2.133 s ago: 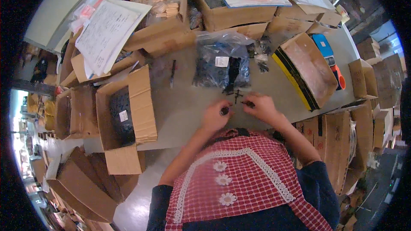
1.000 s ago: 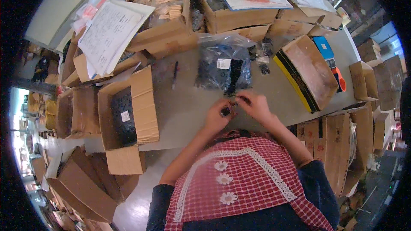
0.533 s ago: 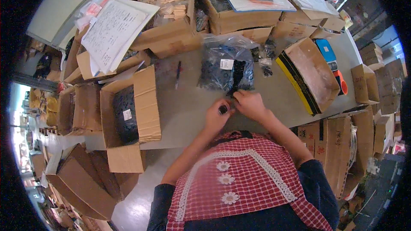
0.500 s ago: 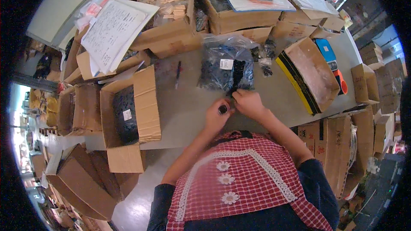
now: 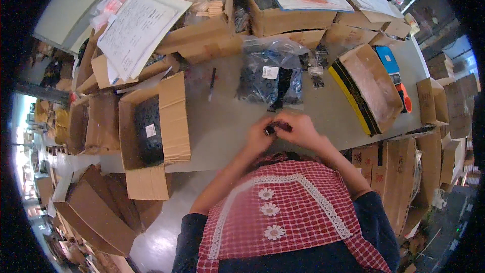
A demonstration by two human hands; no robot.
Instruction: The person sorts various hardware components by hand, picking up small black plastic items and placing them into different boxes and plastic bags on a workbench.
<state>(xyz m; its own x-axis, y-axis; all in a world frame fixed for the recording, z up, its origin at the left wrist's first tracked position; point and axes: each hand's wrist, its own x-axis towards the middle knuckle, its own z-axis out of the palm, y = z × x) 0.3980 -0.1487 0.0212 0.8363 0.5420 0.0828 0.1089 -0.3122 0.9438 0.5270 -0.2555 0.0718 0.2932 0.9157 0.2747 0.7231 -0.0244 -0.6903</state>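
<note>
Two hands meet over grey table (image 5: 222, 121), near its front edge. Left hand (image 5: 258, 136) and right hand (image 5: 302, 129) both pinch one small black part (image 5: 273, 129). One clear bag of black parts (image 5: 268, 78) behind, one pen (image 5: 212, 84) left. Hands apart two seconds ago, now joined.

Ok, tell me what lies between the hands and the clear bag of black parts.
In the head view, only bare grey table separates the hands from the bag; a black strip from the bag reaches toward them.

Long grey worktable (image 5: 227, 121), cardboard boxes (image 5: 151, 121) all around, pale floor (image 5: 166, 232)
</note>
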